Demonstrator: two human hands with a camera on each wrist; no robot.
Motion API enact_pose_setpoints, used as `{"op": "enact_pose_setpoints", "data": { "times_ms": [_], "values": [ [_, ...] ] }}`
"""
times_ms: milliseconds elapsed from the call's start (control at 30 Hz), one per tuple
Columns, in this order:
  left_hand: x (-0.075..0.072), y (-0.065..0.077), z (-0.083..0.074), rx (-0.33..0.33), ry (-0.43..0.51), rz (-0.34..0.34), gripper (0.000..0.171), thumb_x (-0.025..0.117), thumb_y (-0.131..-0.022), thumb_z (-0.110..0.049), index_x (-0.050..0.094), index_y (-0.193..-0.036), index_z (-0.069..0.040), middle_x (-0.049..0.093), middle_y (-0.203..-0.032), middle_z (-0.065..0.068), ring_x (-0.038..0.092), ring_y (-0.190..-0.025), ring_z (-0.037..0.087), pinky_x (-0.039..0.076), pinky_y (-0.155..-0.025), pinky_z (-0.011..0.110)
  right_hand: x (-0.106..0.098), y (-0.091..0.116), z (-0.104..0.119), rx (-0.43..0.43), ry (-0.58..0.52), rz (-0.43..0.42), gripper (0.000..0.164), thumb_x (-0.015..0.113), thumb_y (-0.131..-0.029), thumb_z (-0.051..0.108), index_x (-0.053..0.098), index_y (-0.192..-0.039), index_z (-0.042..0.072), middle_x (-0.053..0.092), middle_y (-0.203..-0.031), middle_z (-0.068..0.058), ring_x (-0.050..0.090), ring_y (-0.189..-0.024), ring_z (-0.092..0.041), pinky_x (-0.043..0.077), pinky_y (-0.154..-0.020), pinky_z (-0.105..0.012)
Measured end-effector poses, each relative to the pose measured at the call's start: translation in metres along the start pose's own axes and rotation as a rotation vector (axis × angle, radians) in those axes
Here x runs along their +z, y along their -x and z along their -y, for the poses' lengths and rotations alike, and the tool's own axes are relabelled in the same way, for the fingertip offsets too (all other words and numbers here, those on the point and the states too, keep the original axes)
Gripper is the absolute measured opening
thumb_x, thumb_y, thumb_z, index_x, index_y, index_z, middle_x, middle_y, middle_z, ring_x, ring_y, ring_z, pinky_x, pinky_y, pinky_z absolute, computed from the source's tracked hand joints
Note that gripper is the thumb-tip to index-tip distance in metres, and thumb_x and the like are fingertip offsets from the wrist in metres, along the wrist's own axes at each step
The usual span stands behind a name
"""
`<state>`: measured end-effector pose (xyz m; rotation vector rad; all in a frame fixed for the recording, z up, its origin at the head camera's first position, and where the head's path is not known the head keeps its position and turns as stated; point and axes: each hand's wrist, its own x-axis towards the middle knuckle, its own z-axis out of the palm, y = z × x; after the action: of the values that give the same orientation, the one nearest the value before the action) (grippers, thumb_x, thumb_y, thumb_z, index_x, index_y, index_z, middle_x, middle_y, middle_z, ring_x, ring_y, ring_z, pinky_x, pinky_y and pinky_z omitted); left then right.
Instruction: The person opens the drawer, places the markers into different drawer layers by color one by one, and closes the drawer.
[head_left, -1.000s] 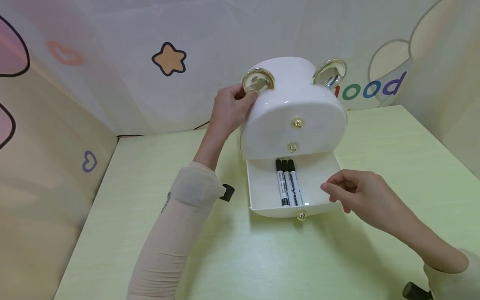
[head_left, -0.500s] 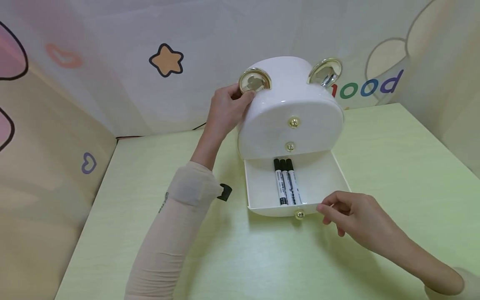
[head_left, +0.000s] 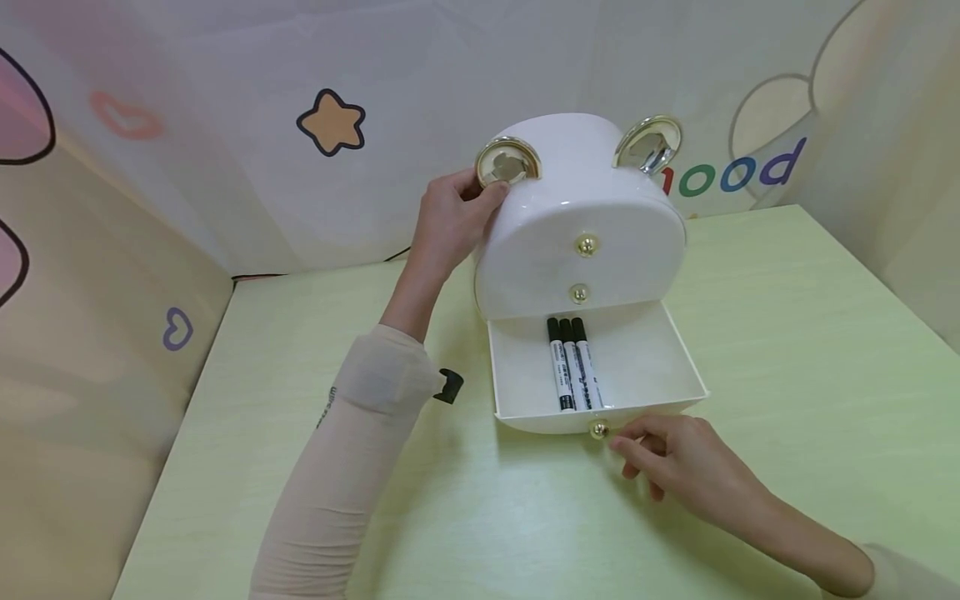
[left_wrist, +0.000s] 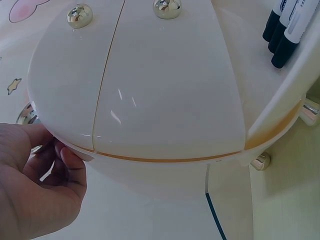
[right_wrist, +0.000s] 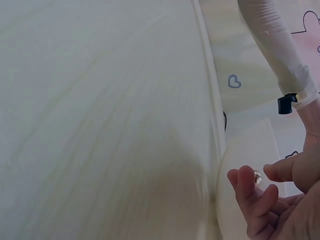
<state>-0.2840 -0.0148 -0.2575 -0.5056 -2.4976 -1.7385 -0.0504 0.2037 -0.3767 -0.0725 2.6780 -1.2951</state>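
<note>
A white drawer box (head_left: 600, 192) with two gold-rimmed ears stands at the table's back. Its bottom drawer (head_left: 645, 354) is pulled out, and three black-capped marker pens (head_left: 575, 367) lie side by side inside. My left hand (head_left: 453, 218) grips the box's upper left side by the left ear (head_left: 510, 160); in the left wrist view its fingers bend against the edge. At the drawer's front, my right hand (head_left: 678, 457) is just right of the gold knob (head_left: 598, 429). In the right wrist view, thumb and fingers stand apart with the knob (right_wrist: 257, 177) visible in the gap.
The pale green table (head_left: 300, 400) carries the box. Behind it hangs a printed cloth (head_left: 420, 100) with an orange star and coloured letters. A dark cord (left_wrist: 215, 216) runs behind the box. Two closed drawers with gold knobs (head_left: 587, 245) sit above the pulled-out one.
My right hand has moved down and left from the drawer's right side to beside the front knob. The left hand keeps its place on the box; the drawer and markers look unmoved.
</note>
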Motion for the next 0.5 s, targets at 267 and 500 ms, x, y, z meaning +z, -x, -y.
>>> {"op": "enact_pose_setpoints", "data": {
  "times_ms": [267,500],
  "values": [
    [-0.0001,0.0003,-0.0001,0.003,0.002,0.0,0.018,0.066,-0.1,-0.02,0.074,-0.105,-0.004,0.06,-0.081,0.003,0.053,-0.08,0.013,0.041,-0.067,0.023,0.0065,-0.003,-0.0011,0.037,-0.022,0.003,0.029,0.066,-0.103,0.032,0.076,-0.111,0.006,0.068,-0.074,0.003,0.06,-0.052,-0.016,0.043,-0.047,-0.027],
    [-0.0004,0.0005,-0.0001,-0.006,-0.008,0.0,0.017,0.066,-0.101,-0.02,0.072,-0.102,-0.004,0.059,-0.08,0.002,0.052,-0.079,0.014,0.04,-0.066,0.023,0.0102,-0.0067,-0.0006,0.063,-0.019,0.004,0.032,0.064,-0.103,0.038,0.077,-0.104,0.008,0.069,-0.073,0.003,0.06,-0.052,-0.017,0.042,-0.047,-0.027]
  ]
}}
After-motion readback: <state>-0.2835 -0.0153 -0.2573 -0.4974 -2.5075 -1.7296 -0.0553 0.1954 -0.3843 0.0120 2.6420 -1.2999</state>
